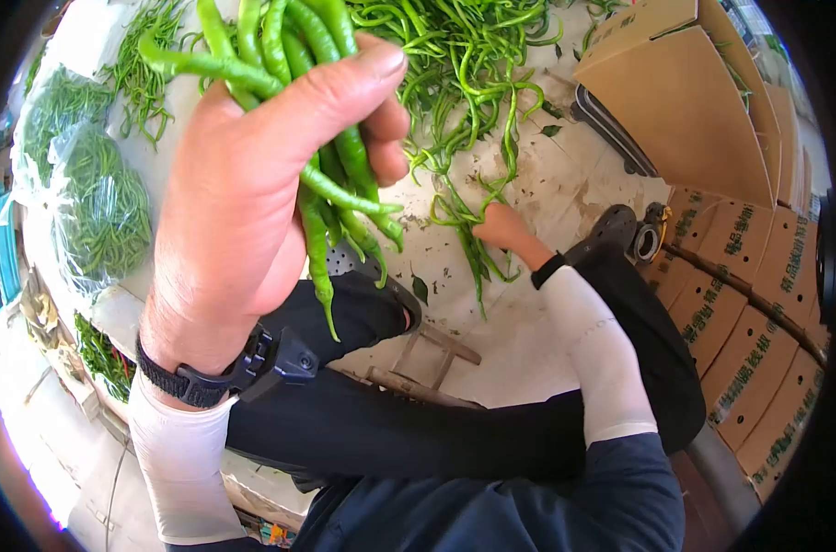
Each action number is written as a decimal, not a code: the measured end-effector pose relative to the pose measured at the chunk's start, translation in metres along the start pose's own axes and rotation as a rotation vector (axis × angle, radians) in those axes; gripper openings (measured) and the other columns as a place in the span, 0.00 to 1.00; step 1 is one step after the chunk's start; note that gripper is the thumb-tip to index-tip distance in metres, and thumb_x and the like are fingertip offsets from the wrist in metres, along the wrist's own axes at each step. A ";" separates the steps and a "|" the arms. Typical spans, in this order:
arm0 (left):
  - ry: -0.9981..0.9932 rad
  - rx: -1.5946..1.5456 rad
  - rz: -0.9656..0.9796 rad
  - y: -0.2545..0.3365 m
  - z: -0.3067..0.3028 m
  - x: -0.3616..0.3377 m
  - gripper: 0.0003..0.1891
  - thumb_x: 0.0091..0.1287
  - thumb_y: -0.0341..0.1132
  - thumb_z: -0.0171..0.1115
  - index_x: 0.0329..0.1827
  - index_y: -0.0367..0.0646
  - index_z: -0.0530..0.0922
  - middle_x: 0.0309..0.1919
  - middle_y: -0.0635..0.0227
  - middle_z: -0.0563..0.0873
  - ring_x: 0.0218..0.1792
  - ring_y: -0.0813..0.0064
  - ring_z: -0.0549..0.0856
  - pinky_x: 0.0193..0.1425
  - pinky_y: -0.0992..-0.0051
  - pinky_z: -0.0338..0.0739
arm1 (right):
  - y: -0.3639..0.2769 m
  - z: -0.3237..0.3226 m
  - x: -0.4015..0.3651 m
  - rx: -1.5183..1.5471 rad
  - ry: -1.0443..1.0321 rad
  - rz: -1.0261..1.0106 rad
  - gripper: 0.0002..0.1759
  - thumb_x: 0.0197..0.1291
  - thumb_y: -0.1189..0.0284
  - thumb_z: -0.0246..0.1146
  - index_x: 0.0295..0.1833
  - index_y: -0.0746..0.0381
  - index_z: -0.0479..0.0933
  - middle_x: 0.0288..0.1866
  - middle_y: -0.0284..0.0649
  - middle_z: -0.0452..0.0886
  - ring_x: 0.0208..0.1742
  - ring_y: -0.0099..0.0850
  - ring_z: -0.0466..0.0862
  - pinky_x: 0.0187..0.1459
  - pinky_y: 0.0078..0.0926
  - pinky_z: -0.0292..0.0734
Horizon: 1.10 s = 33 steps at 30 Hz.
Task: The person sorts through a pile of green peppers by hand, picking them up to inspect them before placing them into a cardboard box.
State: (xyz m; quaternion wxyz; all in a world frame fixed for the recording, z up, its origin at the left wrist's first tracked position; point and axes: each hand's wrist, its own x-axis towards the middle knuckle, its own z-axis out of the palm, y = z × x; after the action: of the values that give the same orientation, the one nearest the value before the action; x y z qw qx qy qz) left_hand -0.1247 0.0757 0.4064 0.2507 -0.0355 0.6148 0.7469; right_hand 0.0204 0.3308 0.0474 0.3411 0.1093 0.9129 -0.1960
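Observation:
Close to the camera, my left hand point(252, 184) is wrapped round a bunch of long green peppers point(321, 175), whose ends stick out above and below the fingers. Lower and farther away, my right hand point(508, 230) is closed on some thin green peppers point(473, 253) at the near edge of a large loose pile of green peppers point(455, 55). Its fingertips are too small to make out clearly.
An open cardboard box point(680, 110) stands at the upper right, above stacked printed cartons point(740, 304). Clear plastic bags of peppers point(100, 198) lie at the left. A small wooden stool point(427, 363) is between my legs.

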 end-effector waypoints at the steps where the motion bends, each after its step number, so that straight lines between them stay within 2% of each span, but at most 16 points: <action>1: 0.003 0.008 0.001 0.001 -0.001 -0.002 0.15 0.71 0.38 0.67 0.52 0.36 0.79 0.30 0.68 0.82 0.29 0.77 0.81 0.37 0.75 0.77 | 0.018 0.005 0.003 0.025 -0.034 -0.094 0.18 0.50 0.63 0.66 0.40 0.67 0.83 0.38 0.54 0.87 0.38 0.47 0.88 0.42 0.44 0.83; 3: -0.009 0.005 0.026 0.002 0.000 -0.005 0.14 0.71 0.38 0.67 0.51 0.36 0.80 0.30 0.68 0.83 0.29 0.77 0.82 0.36 0.75 0.77 | 0.025 -0.007 -0.001 0.045 -0.077 -0.182 0.19 0.49 0.62 0.66 0.40 0.67 0.83 0.35 0.52 0.87 0.33 0.43 0.88 0.36 0.41 0.82; 5: -0.021 0.024 0.076 0.002 0.001 -0.007 0.13 0.70 0.37 0.68 0.48 0.37 0.81 0.30 0.68 0.84 0.28 0.77 0.82 0.34 0.77 0.77 | 0.006 -0.061 -0.023 0.356 -0.455 0.006 0.16 0.53 0.64 0.66 0.42 0.65 0.83 0.30 0.43 0.85 0.20 0.29 0.79 0.24 0.29 0.73; 6: -0.018 0.018 0.065 0.006 -0.002 -0.008 0.13 0.70 0.37 0.68 0.48 0.37 0.81 0.30 0.68 0.84 0.28 0.77 0.82 0.34 0.77 0.77 | 0.008 -0.066 -0.026 0.354 -0.465 0.013 0.16 0.53 0.64 0.66 0.42 0.65 0.83 0.30 0.43 0.85 0.20 0.29 0.79 0.24 0.29 0.73; 8: -0.192 -0.317 -0.166 0.022 -0.007 -0.008 0.09 0.70 0.35 0.68 0.42 0.36 0.82 0.31 0.59 0.87 0.33 0.68 0.89 0.36 0.72 0.84 | 0.012 -0.080 -0.028 0.870 -0.584 -0.021 0.13 0.59 0.68 0.64 0.44 0.65 0.84 0.26 0.36 0.81 0.15 0.19 0.68 0.19 0.20 0.61; 9: 0.019 -0.135 -0.108 0.026 0.010 -0.016 0.08 0.71 0.35 0.67 0.40 0.39 0.81 0.28 0.64 0.84 0.28 0.72 0.86 0.30 0.73 0.81 | 0.004 -0.091 -0.035 0.866 -0.581 -0.020 0.13 0.59 0.68 0.64 0.44 0.65 0.84 0.26 0.36 0.81 0.15 0.19 0.68 0.19 0.20 0.61; 12: -0.011 -0.152 -0.050 0.024 0.008 -0.019 0.07 0.71 0.33 0.66 0.40 0.37 0.81 0.28 0.63 0.85 0.28 0.72 0.86 0.31 0.73 0.81 | -0.021 -0.120 -0.049 1.049 -0.558 -0.060 0.15 0.62 0.71 0.60 0.49 0.68 0.83 0.26 0.35 0.80 0.15 0.19 0.68 0.18 0.18 0.62; 14: -0.007 -0.155 -0.034 0.023 0.007 -0.018 0.07 0.72 0.32 0.66 0.40 0.36 0.81 0.28 0.63 0.85 0.27 0.72 0.85 0.31 0.74 0.81 | -0.029 -0.128 -0.052 1.178 -0.560 -0.019 0.21 0.63 0.70 0.58 0.59 0.69 0.79 0.28 0.36 0.81 0.16 0.17 0.68 0.18 0.15 0.62; 20: -0.002 -0.159 -0.024 0.022 0.003 -0.021 0.06 0.71 0.30 0.66 0.42 0.35 0.81 0.28 0.63 0.85 0.27 0.72 0.85 0.31 0.74 0.81 | -0.033 -0.138 -0.061 1.395 -0.580 -0.001 0.23 0.64 0.71 0.59 0.64 0.67 0.76 0.34 0.39 0.84 0.18 0.16 0.69 0.19 0.16 0.60; 21: -0.001 -0.159 -0.026 0.023 0.003 -0.022 0.07 0.71 0.30 0.66 0.43 0.35 0.81 0.28 0.63 0.85 0.27 0.72 0.85 0.31 0.74 0.81 | -0.032 -0.139 -0.063 1.392 -0.578 -0.003 0.23 0.64 0.71 0.59 0.64 0.67 0.76 0.34 0.39 0.84 0.18 0.16 0.69 0.19 0.16 0.60; 23: -0.014 -0.179 -0.013 0.024 0.003 -0.023 0.07 0.71 0.30 0.66 0.43 0.34 0.81 0.28 0.62 0.85 0.27 0.71 0.85 0.31 0.74 0.81 | -0.028 -0.141 -0.066 1.029 -0.507 -0.108 0.28 0.57 0.68 0.63 0.62 0.71 0.76 0.32 0.41 0.83 0.22 0.23 0.75 0.23 0.20 0.69; 24: -0.026 -0.198 -0.003 0.024 0.002 -0.024 0.07 0.71 0.30 0.67 0.43 0.34 0.81 0.28 0.62 0.85 0.27 0.71 0.85 0.31 0.74 0.81 | -0.023 -0.139 -0.067 1.026 -0.507 -0.113 0.28 0.57 0.68 0.63 0.62 0.71 0.76 0.32 0.41 0.83 0.22 0.23 0.75 0.23 0.20 0.69; 26: -0.023 -0.204 -0.005 0.025 0.002 -0.024 0.07 0.71 0.30 0.67 0.43 0.35 0.81 0.28 0.62 0.85 0.26 0.71 0.85 0.31 0.74 0.81 | -0.005 -0.124 -0.066 0.194 -0.377 -0.183 0.26 0.50 0.65 0.67 0.53 0.71 0.80 0.35 0.47 0.84 0.31 0.34 0.82 0.34 0.33 0.77; 28: -0.028 -0.213 -0.011 0.024 0.004 -0.023 0.07 0.70 0.30 0.67 0.43 0.35 0.81 0.28 0.62 0.85 0.26 0.71 0.85 0.31 0.74 0.81 | 0.021 -0.092 -0.064 0.021 -0.392 -0.115 0.23 0.46 0.63 0.68 0.44 0.69 0.81 0.37 0.53 0.85 0.40 0.46 0.85 0.44 0.43 0.78; 31: -0.030 -0.153 0.006 0.017 0.002 -0.020 0.06 0.70 0.29 0.67 0.43 0.35 0.81 0.30 0.62 0.85 0.28 0.71 0.85 0.32 0.73 0.81 | 0.041 -0.055 -0.072 0.003 -0.298 -0.163 0.21 0.48 0.64 0.66 0.45 0.67 0.80 0.39 0.56 0.85 0.44 0.53 0.85 0.48 0.46 0.78; 33: -0.016 0.013 0.091 0.006 0.001 -0.014 0.12 0.70 0.37 0.69 0.48 0.37 0.81 0.30 0.69 0.84 0.28 0.78 0.82 0.34 0.78 0.77 | 0.050 -0.028 -0.070 0.026 -0.202 -0.130 0.20 0.48 0.65 0.66 0.45 0.66 0.79 0.40 0.55 0.85 0.45 0.55 0.84 0.49 0.48 0.78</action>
State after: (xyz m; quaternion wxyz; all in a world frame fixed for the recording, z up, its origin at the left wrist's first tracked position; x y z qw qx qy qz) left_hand -0.1144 0.0713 0.4176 0.2214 0.0001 0.6184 0.7540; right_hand 0.0728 0.3831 0.0993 0.4167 0.0341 0.8762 -0.2395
